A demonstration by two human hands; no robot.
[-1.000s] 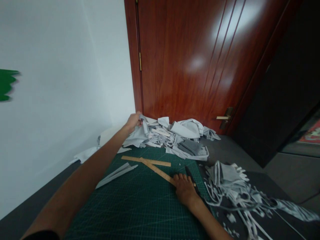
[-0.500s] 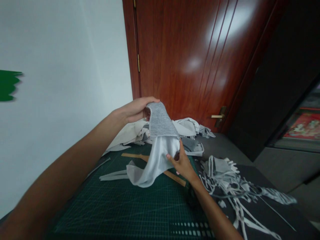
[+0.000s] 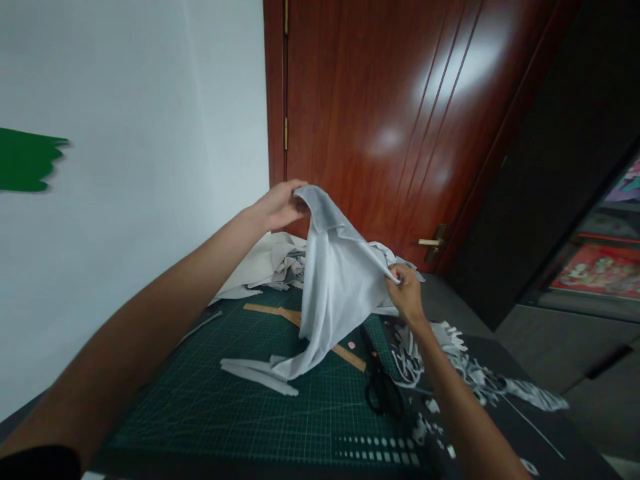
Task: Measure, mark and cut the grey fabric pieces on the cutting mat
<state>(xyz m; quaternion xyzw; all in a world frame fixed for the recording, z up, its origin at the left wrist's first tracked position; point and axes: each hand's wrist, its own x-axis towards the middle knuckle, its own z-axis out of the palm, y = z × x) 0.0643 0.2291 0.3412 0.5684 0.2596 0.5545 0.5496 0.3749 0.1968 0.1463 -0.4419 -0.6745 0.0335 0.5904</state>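
Note:
A light grey piece of fabric hangs stretched between my two hands above the green cutting mat. My left hand grips its darker grey upper corner. On the right, my right hand pinches the cloth's edge, lower than the left. The fabric's bottom end droops down to the mat, beside pale fabric strips. Partly behind the cloth lies a wooden ruler. Black-handled scissors rest on the mat below my right hand.
Heaped pale cloth lies at the back against the wall. Several scraps and strips cover the dark table on the right. Behind the table stands a reddish wooden door with a handle.
My right hand has moved right and up, shifting from open fingers against the cloth to a pinch on its edge. The fabric is now spread wider, and the scissors have come into view.

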